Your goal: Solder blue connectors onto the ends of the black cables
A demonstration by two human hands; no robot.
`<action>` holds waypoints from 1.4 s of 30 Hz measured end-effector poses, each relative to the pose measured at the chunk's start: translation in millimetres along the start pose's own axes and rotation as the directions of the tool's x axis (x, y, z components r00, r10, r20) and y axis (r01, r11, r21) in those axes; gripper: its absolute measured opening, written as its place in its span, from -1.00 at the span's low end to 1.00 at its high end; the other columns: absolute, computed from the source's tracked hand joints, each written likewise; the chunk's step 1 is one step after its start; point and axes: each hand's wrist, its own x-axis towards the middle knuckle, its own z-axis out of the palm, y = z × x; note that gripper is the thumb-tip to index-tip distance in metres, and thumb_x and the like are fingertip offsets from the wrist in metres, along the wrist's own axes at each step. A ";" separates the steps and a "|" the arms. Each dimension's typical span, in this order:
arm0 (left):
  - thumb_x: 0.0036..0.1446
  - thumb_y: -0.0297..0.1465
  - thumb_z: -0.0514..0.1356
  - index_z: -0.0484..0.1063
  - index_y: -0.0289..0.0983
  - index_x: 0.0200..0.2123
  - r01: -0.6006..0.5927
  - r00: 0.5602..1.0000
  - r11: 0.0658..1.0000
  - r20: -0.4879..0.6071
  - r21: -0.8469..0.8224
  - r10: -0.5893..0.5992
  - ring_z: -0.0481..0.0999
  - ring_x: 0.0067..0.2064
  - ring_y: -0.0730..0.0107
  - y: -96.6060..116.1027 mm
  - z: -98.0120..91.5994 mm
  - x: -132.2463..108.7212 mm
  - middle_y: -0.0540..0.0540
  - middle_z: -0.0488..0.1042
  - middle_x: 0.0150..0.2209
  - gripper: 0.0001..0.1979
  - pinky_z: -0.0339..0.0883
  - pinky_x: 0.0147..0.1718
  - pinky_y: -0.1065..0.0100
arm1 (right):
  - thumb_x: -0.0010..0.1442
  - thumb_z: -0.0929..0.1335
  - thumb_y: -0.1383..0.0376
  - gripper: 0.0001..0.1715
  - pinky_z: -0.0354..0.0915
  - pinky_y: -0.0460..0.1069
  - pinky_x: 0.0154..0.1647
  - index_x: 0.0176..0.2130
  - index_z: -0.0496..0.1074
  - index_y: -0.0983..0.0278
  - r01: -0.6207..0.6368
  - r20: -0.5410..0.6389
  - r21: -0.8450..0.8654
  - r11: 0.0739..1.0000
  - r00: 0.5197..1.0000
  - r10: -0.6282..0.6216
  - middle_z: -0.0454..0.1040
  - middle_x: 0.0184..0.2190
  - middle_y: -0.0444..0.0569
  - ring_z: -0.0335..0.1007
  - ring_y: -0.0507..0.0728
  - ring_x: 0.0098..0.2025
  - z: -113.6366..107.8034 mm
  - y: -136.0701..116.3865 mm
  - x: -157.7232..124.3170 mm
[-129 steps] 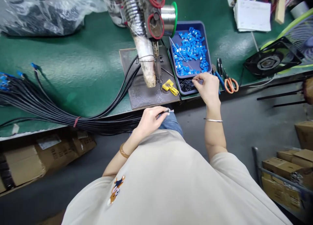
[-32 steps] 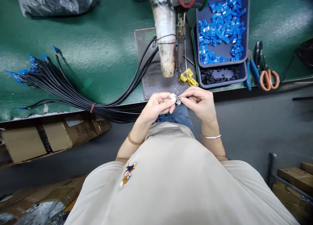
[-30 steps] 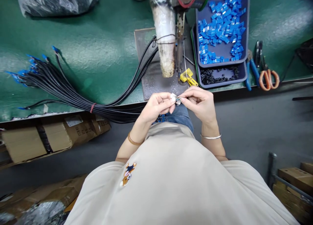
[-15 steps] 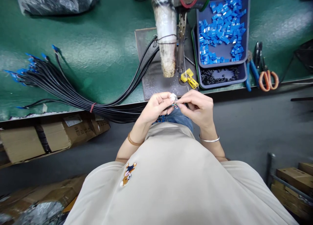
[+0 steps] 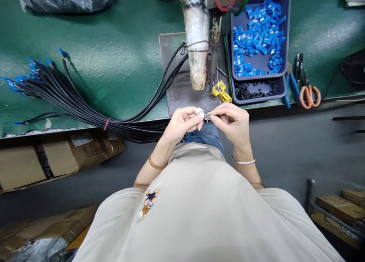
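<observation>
Above my lap, at the bench's front edge, both hands meet over the end of a cable with thin coloured wires (image 5: 206,117). My left hand (image 5: 186,122) pinches the cable end between thumb and fingers; white wrapping covers its fingertips. With thumb and forefinger, my right hand (image 5: 230,121) grips the wire tips from the other side. How many wires it holds is too small to tell. A bundle of black cables (image 5: 85,104), tied with a red band (image 5: 107,123), runs from the left of the bench toward my lap.
Blue connectors fill part of a grey bin (image 5: 287,38), stacked over another bin of small black pieces (image 5: 256,90). Nearby lie a yellow tool (image 5: 221,91), blue-handled pliers (image 5: 293,85) and orange-handled scissors (image 5: 310,96). A wrapped post (image 5: 196,45) stands over a dark board (image 5: 178,91).
My fingers have shifted slightly around the wires, and the coloured wires now stretch between the two hands. Both hands keep their pinch. The view has moved a little.
</observation>
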 end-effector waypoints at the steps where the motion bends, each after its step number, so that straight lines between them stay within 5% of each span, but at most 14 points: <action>1: 0.07 -0.25 0.36 0.43 -0.36 -0.45 0.004 1.000 1.000 0.008 -0.001 -0.004 0.09 -0.70 0.76 0.5 0.3 0.1 0.01 0.43 -0.63 -0.71 -0.14 -0.71 0.56 | 0.14 0.43 0.34 -0.93 0.02 -0.08 -0.56 -0.31 0.58 0.22 -0.002 0.002 0.001 1.000 1.000 0.002 0.54 -0.38 -0.13 0.04 -0.12 -0.58 0.5 -0.1 0.0; 19: 0.05 -0.26 0.37 0.43 -0.37 -0.45 0.073 0.995 0.997 0.073 -0.025 -0.071 0.06 -0.72 0.76 3.0 -1.1 -1.4 0.00 0.44 -0.64 -0.71 -0.20 -0.73 0.56 | 0.14 0.42 0.37 -0.95 -0.03 -0.10 -0.58 -0.34 0.55 0.25 0.021 0.029 0.043 0.999 0.999 -0.023 0.47 -0.41 -0.16 0.02 -0.12 -0.57 1.6 2.1 0.7; 22: 0.03 -0.28 0.38 0.47 -0.37 -0.45 0.086 0.992 0.996 0.094 0.013 -0.087 0.08 -0.70 0.76 3.4 -4.5 -2.4 0.00 0.46 -0.63 -0.74 -0.18 -0.72 0.56 | 0.15 0.43 0.28 -0.92 0.04 -0.12 -0.57 -0.35 0.53 0.26 -0.072 0.130 0.174 0.982 0.990 0.049 0.44 -0.41 -0.14 0.15 -0.10 -0.52 0.0 6.8 1.8; 26: -0.10 -0.33 0.46 0.55 -0.37 -0.47 0.097 0.991 0.988 0.082 0.120 -0.108 0.32 -0.59 0.65 6.0 -5.2 -2.8 -0.06 0.53 -0.56 -0.77 0.11 -0.61 0.54 | 0.15 0.44 0.17 -0.79 0.24 -0.12 -0.49 -0.37 0.51 0.28 -0.217 0.305 0.303 0.928 0.945 0.121 0.43 -0.42 -0.12 0.32 -0.05 -0.44 -3.6 11.9 3.0; 32: -0.04 -0.31 0.42 0.63 -0.33 -0.37 0.000 0.997 0.991 -0.072 0.132 0.010 0.37 -0.51 0.61 3.4 2.2 2.5 -0.05 0.55 -0.51 -0.80 0.26 -0.48 0.51 | 0.15 0.44 0.22 -0.88 0.32 -0.12 -0.42 -0.28 0.57 0.20 -0.193 -0.120 0.160 0.968 0.969 0.214 0.51 -0.32 -0.08 0.40 0.00 -0.30 -11.0 8.5 1.1; 38: -0.05 -0.35 0.40 0.57 -0.33 -0.46 -0.059 0.979 0.982 -0.184 0.179 0.092 0.34 -0.48 0.63 -3.3 9.8 7.9 -0.02 0.50 -0.48 -0.84 0.22 -0.45 0.53 | 0.10 0.48 0.22 -0.88 0.20 -0.13 -0.56 -0.29 0.57 0.19 -0.268 -0.180 0.111 0.957 0.942 0.284 0.52 -0.42 -0.15 0.30 -0.07 -0.51 -11.7 1.0 -3.1; 42: 0.00 -0.36 0.36 0.52 -0.34 -0.47 -0.088 0.972 0.964 -0.192 0.249 0.139 0.20 -0.52 0.65 -3.8 15.0 9.1 0.04 0.36 -0.55 -0.85 0.08 -0.53 0.53 | 0.15 0.45 0.21 -0.87 0.34 -0.08 -0.40 -0.34 0.56 0.23 -0.252 -0.143 0.112 0.961 0.953 0.267 0.56 -0.37 -0.09 0.45 0.02 -0.35 -4.1 -2.2 -3.9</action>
